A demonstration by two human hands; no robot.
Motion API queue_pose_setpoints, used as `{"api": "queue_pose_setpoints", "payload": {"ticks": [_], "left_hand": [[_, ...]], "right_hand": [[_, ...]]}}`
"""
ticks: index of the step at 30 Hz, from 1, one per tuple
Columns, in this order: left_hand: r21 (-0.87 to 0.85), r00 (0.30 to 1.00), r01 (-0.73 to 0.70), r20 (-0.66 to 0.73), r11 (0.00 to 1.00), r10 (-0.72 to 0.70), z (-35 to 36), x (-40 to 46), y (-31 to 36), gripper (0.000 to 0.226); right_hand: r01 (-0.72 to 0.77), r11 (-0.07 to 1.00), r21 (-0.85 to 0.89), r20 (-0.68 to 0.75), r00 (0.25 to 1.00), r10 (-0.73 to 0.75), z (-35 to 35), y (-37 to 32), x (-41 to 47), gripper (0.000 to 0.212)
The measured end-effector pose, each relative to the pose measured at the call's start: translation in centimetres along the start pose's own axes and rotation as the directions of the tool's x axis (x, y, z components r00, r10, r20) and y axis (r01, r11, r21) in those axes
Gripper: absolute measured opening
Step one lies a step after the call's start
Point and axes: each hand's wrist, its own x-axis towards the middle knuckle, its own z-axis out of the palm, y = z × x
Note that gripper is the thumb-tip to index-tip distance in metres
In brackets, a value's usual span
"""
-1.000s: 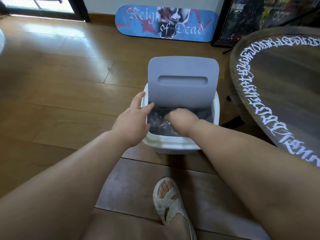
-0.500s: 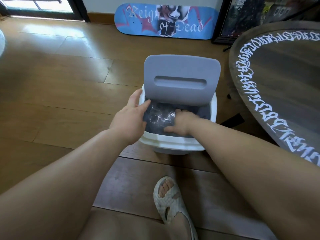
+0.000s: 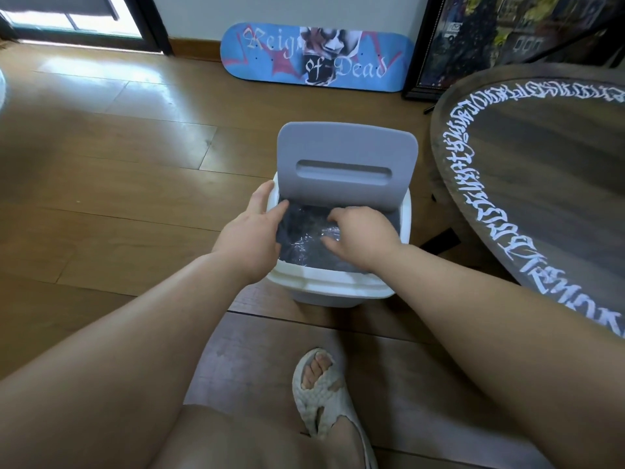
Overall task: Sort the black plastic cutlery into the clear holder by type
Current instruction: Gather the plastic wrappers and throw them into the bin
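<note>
Location: a white bin point(image 3: 338, 289) is stood on the wooden floor point(image 3: 118, 184), beside a round desk point(image 3: 548, 184); its grey lid point(image 3: 346, 170) is raised upright.
Bin contents: crumpled clear plastic film point(image 3: 304, 238) over a dark liner is seen inside; nothing more can be made out.
Left hand point(image 3: 252, 238): laid over the bin's left rim, fingers fairly straight, tips reaching into the opening; nothing is gripped.
Right hand point(image 3: 358, 238): placed inside the bin, fingers curled down onto the film; whether the film is pinched or merely pressed cannot be told.
Task items: no black cutlery and no clear holder are visible anywhere in view; their whereabouts cannot be stated.
Progress: no sorting is evidenced. The work at the bin is judged to be packaging disposal, either preliminary or closing. The state of sorting is unconfirmed.
Other: a blue skateboard deck point(image 3: 318, 57) is propped against the wall; a sandalled foot point(image 3: 324, 394) is on the floor.
</note>
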Motion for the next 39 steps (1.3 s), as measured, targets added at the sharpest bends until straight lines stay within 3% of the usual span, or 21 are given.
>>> {"api": "queue_pose_setpoints", "payload": {"ticks": [6,9,11,13,16,21,23,25,30,32,36,39], "left_hand": [[-0.033,1.0,-0.018,-0.011,0.999,0.018,0.1,-0.4,-0.1,0.076],[-0.065,1.0,-0.005,0.005,0.998,0.005,-0.2,-0.7,0.2,0.078],[-0.061,1.0,0.001,0.012,0.998,0.0,-0.3,-0.8,0.4,0.079],[-0.049,1.0,0.01,0.02,0.999,-0.009,-0.4,-0.8,0.5,0.081],[-0.041,0.999,0.026,0.029,0.999,-0.025,-0.3,-0.7,0.2,0.084],[-0.035,0.999,0.013,0.033,0.999,-0.012,-0.2,-0.7,-0.1,0.082],[-0.032,0.999,0.014,0.032,0.999,-0.013,-0.1,-0.7,0.0,0.08],[-0.02,0.999,0.016,0.047,1.0,-0.015,-0.1,-0.7,0.2,0.081],[-0.006,0.998,0.022,0.059,1.0,-0.021,-0.1,-0.7,0.0,0.082],[-0.006,0.998,0.027,0.055,1.0,-0.027,0.0,-0.7,0.0,0.083],[-0.009,0.999,0.023,0.048,1.0,-0.022,0.0,-0.7,0.0,0.086],[-0.009,0.999,0.013,0.042,1.0,-0.013,0.0,-0.7,-0.1,0.087]], "right_hand": [[0.224,0.974,0.048,-0.387,0.903,-0.188,-0.9,0.4,-2.1,0.018],[0.096,0.995,-0.039,-0.162,0.981,-0.102,-1.3,0.5,-2.3,0.027],[0.034,0.993,-0.113,-0.09,0.995,-0.044,-1.4,0.5,-2.0,0.033],[-0.012,1.0,-0.026,-0.073,0.997,0.01,-1.3,0.1,-1.8,0.031],[0.005,0.99,0.138,0.061,0.998,-0.014,-1.3,-0.3,-1.5,0.012],[0.033,0.979,0.2,-0.038,0.999,-0.026,-1.3,0.8,-1.5,0.011],[0.038,0.989,0.146,0.134,0.989,-0.058,-1.3,0.8,-1.4,0.042],[0.032,0.988,0.149,0.229,0.971,-0.066,-1.5,0.7,-1.7,0.052],[0.052,0.998,-0.028,0.016,0.999,-0.052,-1.6,1.3,-1.9,0.024],[0.027,0.998,-0.055,0.02,0.999,-0.026,-1.4,1.3,-1.8,0.017],[0.052,0.999,-0.012,0.189,0.981,-0.049,-0.6,1.3,-1.7,0.032],[0.031,0.997,-0.073,0.08,0.996,-0.025,-0.4,1.6,-1.8,0.038]]}}
